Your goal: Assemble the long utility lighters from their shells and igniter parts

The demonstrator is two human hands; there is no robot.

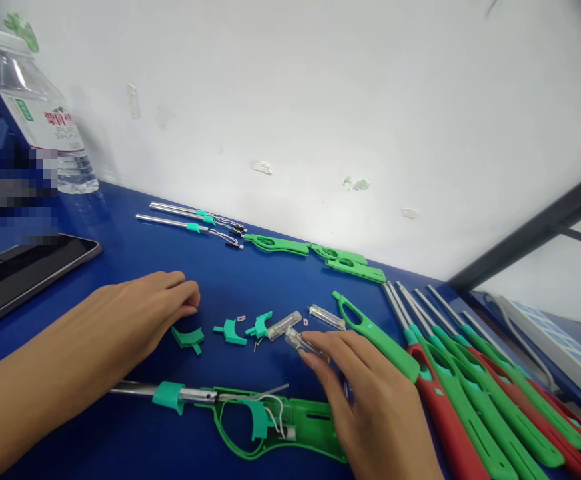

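My right hand (375,393) pinches a small clear lighter fuel tank (300,341) between thumb and fingers. Below it, partly under that hand, lies an open green lighter half-shell (315,427) with a metal tube (200,395), white wires and a teal trigger (259,419) in it. My left hand (155,307) is closed, fingers curled under; what they hold, if anything, is hidden. Just beside its fingertips rests a loose teal trigger (189,339). Between the hands are two more teal triggers (230,332) and two clear fuel tanks (284,325), with tiny parts nearby.
Several finished-looking red and green lighters (485,380) lie in a row at right, a green shell (375,333) beside them. Metal tubes with wires (170,222) and green shells (278,245) line the wall. A phone (30,273) and water bottle (45,120) stand left.
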